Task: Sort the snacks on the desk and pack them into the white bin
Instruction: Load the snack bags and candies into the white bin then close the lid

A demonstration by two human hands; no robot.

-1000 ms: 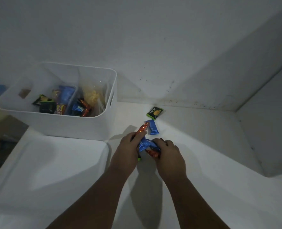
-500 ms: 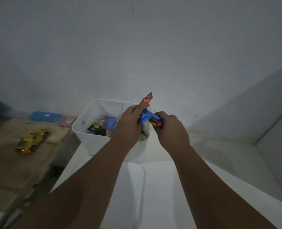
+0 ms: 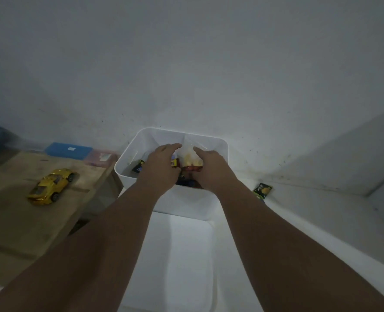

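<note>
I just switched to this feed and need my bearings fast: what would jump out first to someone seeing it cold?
The left hand and right hand both reach down into the white bin at centre, among the snacks packed there. A shiny yellow toy car sits on the wooden table to the left, and one green snack packet lies on the white desk right of the bin, not yet packed.

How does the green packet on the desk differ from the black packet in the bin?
The green packet lies on the desk, outside the white bin, to its right; the black packet lies inside, at the left. The green packet shows plainly; the black packet is partly hidden by the left hand. Both are small flat snack packets.
</note>
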